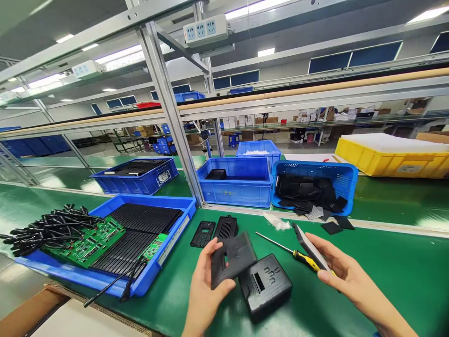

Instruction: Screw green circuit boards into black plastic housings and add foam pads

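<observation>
Clearly flat, slotted black plate [240, 255]

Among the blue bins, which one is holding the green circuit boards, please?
The shallow blue bin at the front left: green circuit boards lie in it. No green board shows in the other blue bins.

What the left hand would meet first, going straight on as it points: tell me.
Probably the black vented case, just beyond the flat black plate that the left hand holds. The hand's height is hard to judge, so it might pass over.
</observation>
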### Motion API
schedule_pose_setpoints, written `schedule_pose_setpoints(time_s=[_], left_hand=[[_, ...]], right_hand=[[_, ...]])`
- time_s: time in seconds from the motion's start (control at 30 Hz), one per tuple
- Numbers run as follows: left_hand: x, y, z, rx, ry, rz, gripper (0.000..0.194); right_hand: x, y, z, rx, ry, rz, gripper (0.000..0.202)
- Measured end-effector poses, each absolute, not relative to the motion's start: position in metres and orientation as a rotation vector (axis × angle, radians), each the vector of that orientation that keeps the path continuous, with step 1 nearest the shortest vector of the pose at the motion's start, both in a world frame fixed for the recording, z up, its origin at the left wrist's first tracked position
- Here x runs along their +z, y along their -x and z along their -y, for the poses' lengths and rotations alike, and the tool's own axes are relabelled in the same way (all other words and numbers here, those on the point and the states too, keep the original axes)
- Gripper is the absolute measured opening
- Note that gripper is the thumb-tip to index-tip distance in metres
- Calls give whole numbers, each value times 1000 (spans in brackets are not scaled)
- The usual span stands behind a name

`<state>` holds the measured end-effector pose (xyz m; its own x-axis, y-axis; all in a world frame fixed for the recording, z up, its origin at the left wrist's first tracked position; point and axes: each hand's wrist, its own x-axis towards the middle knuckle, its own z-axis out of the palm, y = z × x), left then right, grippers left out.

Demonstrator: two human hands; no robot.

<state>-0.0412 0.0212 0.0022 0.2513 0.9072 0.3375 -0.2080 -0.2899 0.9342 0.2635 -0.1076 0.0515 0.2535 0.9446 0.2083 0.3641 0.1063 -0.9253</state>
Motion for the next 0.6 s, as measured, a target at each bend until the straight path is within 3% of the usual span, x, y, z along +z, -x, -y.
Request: schedule_pose_setpoints(time_s=[0.07, 0.2, 0.33, 0.6], left_hand=[[8, 51, -29, 1270, -1244, -648, 90], [22, 58, -31, 1158, -1075, -608, 65], [18, 41, -13, 1068, -1135, -608, 75], [-22, -3, 18, 1371, -1777, -890, 73]], right_hand=[[39, -270, 117, 642, 1528, 1266, 74], [11, -284, 131, 664, 1548, 1163, 73], [-12, -291, 142, 730, 1530, 1096, 70], [-18, -278, 145, 734, 1437, 1139, 63]])
